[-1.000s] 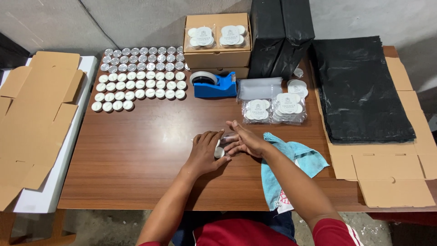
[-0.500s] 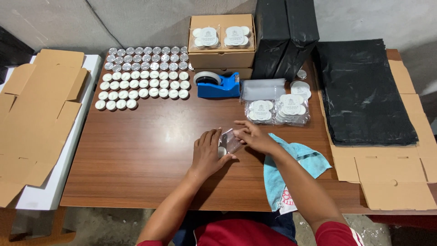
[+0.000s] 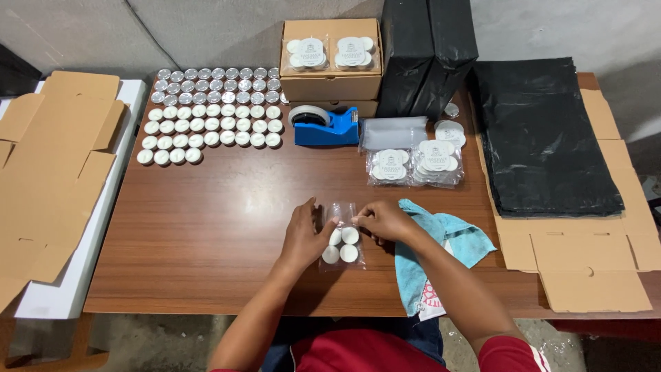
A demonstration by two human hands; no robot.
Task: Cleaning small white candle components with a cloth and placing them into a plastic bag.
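Change: both hands have drawn slightly nearer the table's front edge since the earlier frames, and the pouch now lies flatter, its contents showing.
Left hand (image 3: pixel 303 238): fingers pressed together along the left edge of a small clear plastic pouch (image 3: pixel 342 241), bracing it against the brown wooden table (image 3: pixel 206 227).
Right hand (image 3: pixel 383 220): fingertips pinching the pouch's upper right edge, probably at its mouth, though the view is too small to be sure.
Pouch: lies between the hands at centre front, holding four small white round tealight candles (image 3: pixel 341 245) in a tight cluster.
Nearby: a crumpled blue cloth (image 3: pixel 447 238) just right of the right wrist; loose tealights in rows (image 3: pixel 210 114) at far left; filled pouches (image 3: pixel 416 164) stacked near a blue tape dispenser (image 3: pixel 323 126), all within reach.
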